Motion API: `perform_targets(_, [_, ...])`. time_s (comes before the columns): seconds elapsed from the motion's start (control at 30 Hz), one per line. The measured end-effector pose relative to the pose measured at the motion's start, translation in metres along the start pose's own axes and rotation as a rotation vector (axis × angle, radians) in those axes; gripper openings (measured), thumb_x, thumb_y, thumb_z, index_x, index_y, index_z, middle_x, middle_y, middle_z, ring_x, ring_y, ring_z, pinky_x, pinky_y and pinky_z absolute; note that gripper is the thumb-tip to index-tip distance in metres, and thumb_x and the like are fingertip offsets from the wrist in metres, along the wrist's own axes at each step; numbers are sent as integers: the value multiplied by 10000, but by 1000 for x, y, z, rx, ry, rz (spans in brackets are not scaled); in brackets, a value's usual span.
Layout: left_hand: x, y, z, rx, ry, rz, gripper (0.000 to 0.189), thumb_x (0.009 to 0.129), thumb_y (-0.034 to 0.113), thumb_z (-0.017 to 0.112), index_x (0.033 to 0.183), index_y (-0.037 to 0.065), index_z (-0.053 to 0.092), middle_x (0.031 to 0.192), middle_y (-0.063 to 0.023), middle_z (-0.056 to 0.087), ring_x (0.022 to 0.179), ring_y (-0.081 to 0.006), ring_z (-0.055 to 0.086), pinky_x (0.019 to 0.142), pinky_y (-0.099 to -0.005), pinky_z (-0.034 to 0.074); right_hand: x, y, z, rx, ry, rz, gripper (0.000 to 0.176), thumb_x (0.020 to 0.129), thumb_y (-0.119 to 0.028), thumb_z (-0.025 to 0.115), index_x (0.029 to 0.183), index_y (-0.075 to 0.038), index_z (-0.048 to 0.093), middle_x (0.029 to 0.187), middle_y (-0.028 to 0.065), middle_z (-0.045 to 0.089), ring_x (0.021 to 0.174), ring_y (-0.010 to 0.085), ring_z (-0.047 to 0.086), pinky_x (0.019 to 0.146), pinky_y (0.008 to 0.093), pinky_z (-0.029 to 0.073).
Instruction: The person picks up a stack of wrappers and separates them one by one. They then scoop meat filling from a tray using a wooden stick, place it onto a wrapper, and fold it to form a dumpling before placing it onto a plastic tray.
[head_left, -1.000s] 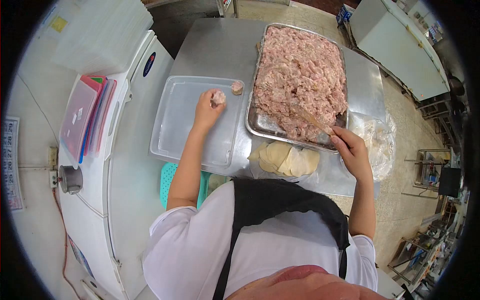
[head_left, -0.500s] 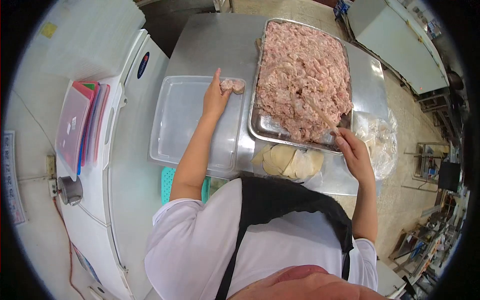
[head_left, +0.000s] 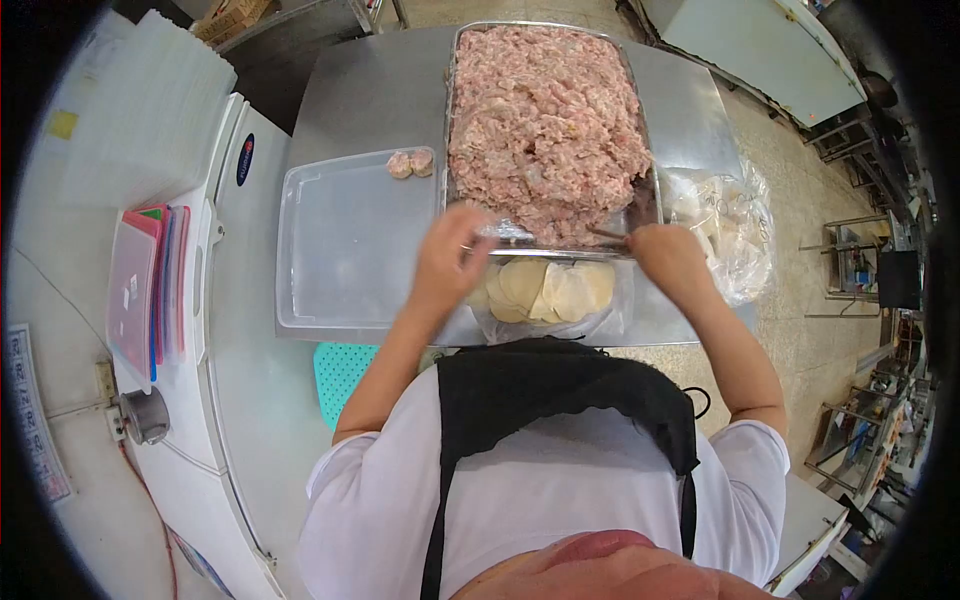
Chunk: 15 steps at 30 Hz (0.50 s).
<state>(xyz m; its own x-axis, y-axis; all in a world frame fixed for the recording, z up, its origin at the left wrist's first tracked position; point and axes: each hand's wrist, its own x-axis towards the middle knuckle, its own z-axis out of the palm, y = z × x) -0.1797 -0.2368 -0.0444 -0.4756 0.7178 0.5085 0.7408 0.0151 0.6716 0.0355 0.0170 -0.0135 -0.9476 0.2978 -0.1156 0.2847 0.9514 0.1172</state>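
Note:
A large metal tray [head_left: 653, 185] is heaped with pinkish ground meat filling [head_left: 545, 120]. My left hand [head_left: 447, 262], slightly blurred, hovers by the tray's near left corner with fingers apart and nothing visible in them. At the near right corner, my right hand [head_left: 668, 258] grips a thin, flat stick [head_left: 606, 233], whose tip points left along the meat's edge. Round pale dough wrappers [head_left: 545, 290] lie fanned out on plastic just in front of the tray. Two filled dumplings [head_left: 411, 163] sit side by side at the far right corner of a translucent plastic tray [head_left: 350, 245].
Both trays stand on a steel table [head_left: 385, 85]. A plastic bag [head_left: 725, 225] with pale contents lies on its right. To the left is a white fridge [head_left: 255, 350] beside several coloured boards [head_left: 150, 285]. A turquoise perforated basket [head_left: 342, 378] shows below the table's edge.
My left hand has let go of the dumpling in the plastic tray and come back toward the wrappers. My right hand keeps the stick, now lower at the meat's near edge. The view has shifted.

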Motion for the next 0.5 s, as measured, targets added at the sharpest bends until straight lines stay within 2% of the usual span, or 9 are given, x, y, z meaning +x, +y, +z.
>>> perform_targets(0.03, [-10,16,14,-65,-84,1,259,793,64,728,1044,61,664,1017,-109,654,985,-288,623,847,-376,506,-5,-8,-5,0,26,-32,296,873,-273,599,702,-48,688,711,154,664,711,332,681,629,458,533])
perform_targets(0.1, [-28,29,44,-173,-293,159,267,781,73,725,1040,72,655,1070,-107,623,1018,-320,596,866,-410,490,-6,-8,-38,-24,-6,-50,242,846,-216,598,707,-46,698,703,152,669,695,325,687,608,450,533])
perform_targets(0.13, [-35,32,56,-166,-290,160,267,781,73,725,1040,72,655,1070,-107,623,1018,-320,596,866,-410,490,-5,-4,-49,-53,-42,-70,193,819,-160,597,712,-44,708,696,151,674,678,317,693,587,441,533])
perform_targets(0.2, [-41,39,73,-152,-475,252,293,726,77,750,1003,81,657,1032,-89,608,994,-302,579,866,-395,474,4,9,-53,-42,15,-75,195,826,-158,592,716,-50,712,698,149,676,678,317,693,592,436,535])
perform_targets(0.23, [-44,38,80,-145,-470,250,293,726,77,750,1003,81,657,1032,-89,608,994,-302,579,866,-395,474,10,15,-54,-30,66,-75,197,832,-155,587,720,-57,715,701,146,678,679,318,693,598,431,537])
perform_targets(0.3, [-49,36,92,92,-376,283,335,676,89,769,992,96,657,1015,-73,595,982,-284,564,864,-385,456,18,9,-29,-22,27,-57,199,834,-151,581,718,-64,718,702,151,678,681,319,692,606,428,538])
perform_targets(0.33, [-51,36,95,98,-372,279,335,676,89,769,992,96,657,1015,-73,595,982,-284,564,864,-385,456,17,4,-15,-5,53,-134,191,820,-155,588,711,-64,716,704,157,678,685,319,693,606,430,539])
perform_targets(0.43, [-51,37,94,102,-408,245,292,714,167,780,977,97,675,1019,-76,614,981,-286,573,859,-399,456,6,-3,-22,13,107,-236,158,766,-165,611,692,-65,709,710,170,680,694,316,696,598,437,537])
perform_targets(0.5, [-50,39,94,76,-451,118,193,772,181,759,926,93,684,1011,-78,622,989,-290,574,855,-413,456,10,13,-31,-12,103,-270,148,760,-169,618,683,-62,685,669,153,663,621,317,682,539,425,528])
